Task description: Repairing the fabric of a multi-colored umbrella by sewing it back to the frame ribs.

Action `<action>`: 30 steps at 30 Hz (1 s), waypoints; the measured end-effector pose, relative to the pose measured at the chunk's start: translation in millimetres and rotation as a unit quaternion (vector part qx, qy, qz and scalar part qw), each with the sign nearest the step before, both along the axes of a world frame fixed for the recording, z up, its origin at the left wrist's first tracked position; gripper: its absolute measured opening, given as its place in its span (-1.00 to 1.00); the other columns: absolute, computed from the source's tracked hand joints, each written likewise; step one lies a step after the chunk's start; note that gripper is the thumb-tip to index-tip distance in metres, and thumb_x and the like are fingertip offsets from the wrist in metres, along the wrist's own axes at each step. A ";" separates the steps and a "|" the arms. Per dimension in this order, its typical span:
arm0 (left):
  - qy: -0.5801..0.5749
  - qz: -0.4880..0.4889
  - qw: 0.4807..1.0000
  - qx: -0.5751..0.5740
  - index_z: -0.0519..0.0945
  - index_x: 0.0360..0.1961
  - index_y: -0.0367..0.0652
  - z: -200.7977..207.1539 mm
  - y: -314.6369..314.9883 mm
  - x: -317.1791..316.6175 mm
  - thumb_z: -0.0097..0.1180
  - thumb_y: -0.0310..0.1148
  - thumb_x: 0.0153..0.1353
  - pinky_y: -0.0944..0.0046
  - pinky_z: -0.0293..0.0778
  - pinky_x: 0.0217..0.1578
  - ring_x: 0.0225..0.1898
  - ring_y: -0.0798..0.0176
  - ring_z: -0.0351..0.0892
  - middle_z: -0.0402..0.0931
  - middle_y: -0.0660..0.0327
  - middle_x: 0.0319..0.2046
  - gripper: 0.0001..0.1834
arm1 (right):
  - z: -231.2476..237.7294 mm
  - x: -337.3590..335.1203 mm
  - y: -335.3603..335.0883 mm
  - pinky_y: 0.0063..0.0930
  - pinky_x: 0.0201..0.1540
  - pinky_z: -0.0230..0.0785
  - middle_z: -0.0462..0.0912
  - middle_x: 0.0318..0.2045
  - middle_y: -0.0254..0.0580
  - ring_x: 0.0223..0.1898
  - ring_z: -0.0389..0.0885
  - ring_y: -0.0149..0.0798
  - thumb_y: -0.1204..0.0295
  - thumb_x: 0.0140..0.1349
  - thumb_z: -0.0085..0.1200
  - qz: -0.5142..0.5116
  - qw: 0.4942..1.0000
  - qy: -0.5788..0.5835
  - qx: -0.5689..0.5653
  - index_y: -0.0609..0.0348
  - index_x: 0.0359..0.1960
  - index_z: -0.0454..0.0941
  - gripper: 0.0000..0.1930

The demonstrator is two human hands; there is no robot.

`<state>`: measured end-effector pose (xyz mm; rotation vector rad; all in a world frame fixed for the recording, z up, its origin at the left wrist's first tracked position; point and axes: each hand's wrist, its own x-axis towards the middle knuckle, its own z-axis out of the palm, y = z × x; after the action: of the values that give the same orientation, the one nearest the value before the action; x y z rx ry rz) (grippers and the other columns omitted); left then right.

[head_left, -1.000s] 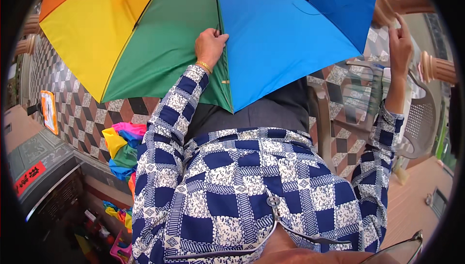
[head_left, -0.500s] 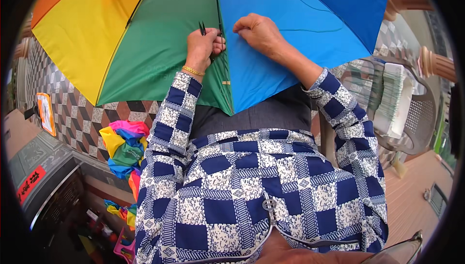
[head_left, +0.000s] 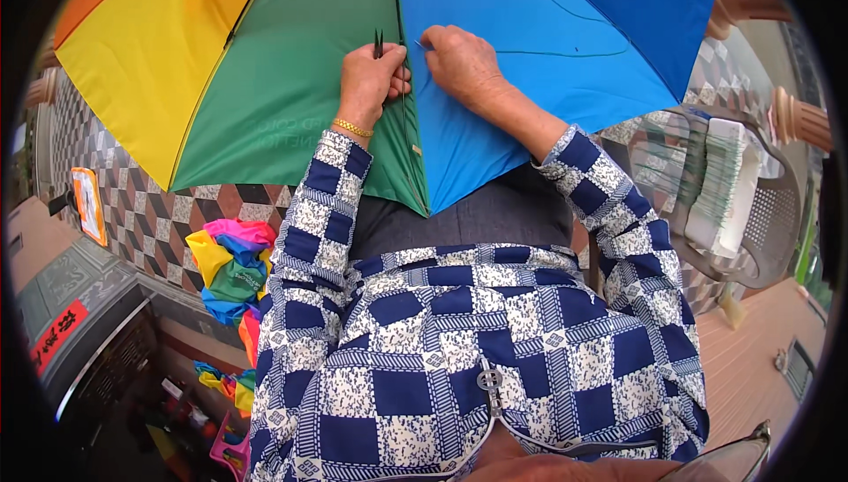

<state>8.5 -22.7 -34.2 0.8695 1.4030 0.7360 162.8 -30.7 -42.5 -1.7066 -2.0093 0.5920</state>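
A rainbow umbrella (head_left: 291,102) lies spread over my lap, its green and blue panels meeting at a dark rib (head_left: 399,5) between my hands. My left hand (head_left: 371,80) is closed at this seam, fingers curled by the rib. Two black pointed blades, like small thread snips (head_left: 378,44), stick up from it. My right hand (head_left: 461,62) pinches a thin needle (head_left: 419,44) over the blue panel, its tip directed at the seam. Green thread (head_left: 565,55) trails rightward from this hand and loops back up across the blue cloth. A small pale tag (head_left: 416,151) sits lower on the seam.
On the right, a grey plastic chair (head_left: 773,221) bears a white block (head_left: 729,186) lined with many green threads. Bunched multicoloured cloth (head_left: 234,274) is at the left, above a pink basket (head_left: 231,451). An orange-framed sign (head_left: 88,206) stands on the patterned tile floor (head_left: 159,226).
My right hand has shifted slightly left and down, closer to the seam, and the needle tip now shows. The snips have turned more upright in my left hand.
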 end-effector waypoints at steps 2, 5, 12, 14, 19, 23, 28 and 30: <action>0.024 -0.035 0.999 0.004 0.49 -0.31 -0.33 2.6 2.4 0.9 0.04 -0.41 0.19 0.47 0.36 -0.70 -0.68 0.36 0.47 0.52 0.14 -0.59 -0.83 | -0.6 0.5 -0.7 -0.13 -0.20 0.41 0.59 -0.34 -0.02 -0.26 0.55 0.03 0.46 0.05 -0.04 0.000 1.000 0.003 -0.006 0.16 -0.30 0.56 -0.81; 0.029 -0.066 0.997 -0.002 0.49 -0.31 -0.31 1.5 7.9 3.5 0.03 -0.40 0.19 0.47 0.36 -0.70 -0.70 0.35 0.47 0.52 0.14 -0.61 -0.84 | -2.9 2.2 0.3 -0.12 -0.20 0.41 0.60 -0.35 -0.01 -0.26 0.56 0.03 0.46 0.04 -0.04 -0.009 1.000 0.009 -0.022 0.17 -0.33 0.56 -0.82; -0.032 0.021 0.998 -0.045 0.48 -0.32 -0.35 -6.5 6.1 3.1 -0.01 -0.44 0.19 0.43 0.39 -0.70 -0.68 0.31 0.51 0.53 0.10 -0.60 -0.85 | -6.0 -3.1 4.2 -0.14 -0.22 0.41 0.60 -0.38 -0.02 -0.27 0.57 0.01 0.45 0.04 -0.03 -0.007 0.999 0.016 -0.028 0.17 -0.38 0.57 -0.84; -0.030 0.032 0.998 -0.039 0.48 -0.33 -0.35 -6.0 3.9 5.1 -0.02 -0.45 0.19 0.42 0.40 -0.70 -0.67 0.30 0.52 0.53 0.09 -0.60 -0.85 | -5.8 -4.2 4.4 -0.14 -0.22 0.41 0.60 -0.38 -0.03 -0.27 0.57 0.00 0.45 0.04 -0.03 -0.007 0.999 0.022 -0.034 0.17 -0.38 0.58 -0.84; -0.041 0.093 0.995 -0.019 0.45 -0.32 -0.38 -9.0 -0.9 5.7 -0.03 -0.47 0.17 0.40 0.36 -0.76 -0.69 0.22 0.54 0.51 0.06 -0.62 -0.85 | -6.1 -5.5 2.9 -0.15 -0.23 0.41 0.60 -0.38 -0.04 -0.29 0.57 -0.01 0.46 0.04 -0.05 0.004 1.000 0.010 -0.026 0.16 -0.39 0.58 -0.84; -0.053 0.116 0.992 -0.017 0.43 -0.32 -0.38 -10.8 -2.0 3.5 -0.03 -0.47 0.17 0.38 0.36 -0.76 -0.69 0.20 0.55 0.50 0.06 -0.61 -0.85 | -6.7 -7.1 3.8 -0.15 -0.23 0.41 0.59 -0.39 -0.05 -0.30 0.57 0.00 0.47 0.05 -0.06 0.022 1.000 0.001 -0.018 0.17 -0.39 0.58 -0.84; -0.064 0.126 0.990 -0.010 0.42 -0.32 -0.38 -11.6 1.4 5.0 -0.02 -0.48 0.16 0.38 0.36 -0.76 -0.69 0.20 0.55 0.49 0.07 -0.60 -0.85 | -12.8 -10.1 10.2 -0.14 -0.25 0.41 0.58 -0.39 -0.04 -0.32 0.56 0.02 0.49 0.06 -0.08 0.016 1.000 0.006 0.008 0.19 -0.41 0.56 -0.85; -0.064 0.131 0.989 -0.010 0.42 -0.32 -0.39 -13.0 0.2 3.6 -0.02 -0.48 0.16 0.38 0.36 -0.75 -0.69 0.20 0.54 0.48 0.07 -0.60 -0.85 | -13.7 -10.4 10.0 -0.13 -0.26 0.41 0.58 -0.39 -0.03 -0.32 0.56 0.02 0.49 0.06 -0.08 0.015 1.000 0.009 0.012 0.19 -0.41 0.56 -0.85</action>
<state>12.1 -22.5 -47.3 0.6163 1.4214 0.9571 152.4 -20.7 -56.2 -1.6533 -2.0251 0.5891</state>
